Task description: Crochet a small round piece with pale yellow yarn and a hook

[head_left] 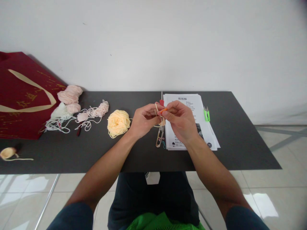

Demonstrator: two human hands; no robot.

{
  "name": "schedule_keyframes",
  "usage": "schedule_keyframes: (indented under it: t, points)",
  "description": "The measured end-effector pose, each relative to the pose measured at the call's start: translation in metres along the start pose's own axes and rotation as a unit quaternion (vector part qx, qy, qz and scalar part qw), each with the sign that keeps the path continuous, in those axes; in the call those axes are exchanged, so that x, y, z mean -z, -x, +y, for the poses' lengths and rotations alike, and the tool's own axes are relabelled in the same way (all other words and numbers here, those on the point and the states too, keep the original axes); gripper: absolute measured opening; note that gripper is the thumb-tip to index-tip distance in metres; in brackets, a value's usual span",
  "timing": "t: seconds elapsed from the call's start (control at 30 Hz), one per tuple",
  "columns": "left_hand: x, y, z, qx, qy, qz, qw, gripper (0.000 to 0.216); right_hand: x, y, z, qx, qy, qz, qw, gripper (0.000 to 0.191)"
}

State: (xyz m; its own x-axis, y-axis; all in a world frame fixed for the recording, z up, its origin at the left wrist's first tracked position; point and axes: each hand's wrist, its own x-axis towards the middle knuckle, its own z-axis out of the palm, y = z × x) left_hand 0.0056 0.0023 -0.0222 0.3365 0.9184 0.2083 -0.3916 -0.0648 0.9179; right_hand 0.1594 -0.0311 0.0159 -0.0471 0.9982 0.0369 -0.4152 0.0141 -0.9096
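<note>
Right hand (182, 123) grips a slim orange stick-like tool (163, 110) between thumb and fingers, over the near-left edge of the white printed sheets (171, 116). Left hand (145, 122), just left, has curled fingers with a thin pale-yellow yarn strand (156, 107) over them; can't tell what its fingertips pinch, view's blocked. Small pale round piece (163, 121) shows below the fingertips, partly hidden. Round pale-yellow yarn ball (118, 123) sits left of the left hand. Risks, my read: strand goes slack if the left fingers loosen; tool could slip out of the yarn if the right hand pulls off-line; strand could snag on the long metallic tool (158, 140) lying just nearer; ball could roll if tugged hard.
</note>
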Motion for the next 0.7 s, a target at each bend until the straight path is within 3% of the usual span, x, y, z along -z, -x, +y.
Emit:
schedule_keyframes:
  t: [0.17, 0.33, 0.57, 0.7]
  points:
    - [-0.002, 0.001, 0.006, 0.018, 0.037, 0.024, 0.999, 0.025, 0.002, -0.002, -0.002, 0.002, -0.002, -0.006, 1.000, 0.019]
    - [-0.001, -0.001, 0.012, 0.034, 0.104, 0.023, 0.994, 0.029, 0.011, -0.008, -0.007, 0.022, -0.012, 0.072, 0.997, 0.018]
    - [0.000, -0.001, 0.013, 0.042, 0.129, 0.002, 0.991, 0.031, 0.014, -0.012, -0.011, -0.140, -0.037, -0.007, 0.989, 0.038]
    - [0.000, -0.001, 0.014, 0.050, 0.124, 0.003, 0.991, 0.031, 0.015, -0.014, -0.010, -0.186, -0.095, -0.045, 0.977, 0.040]
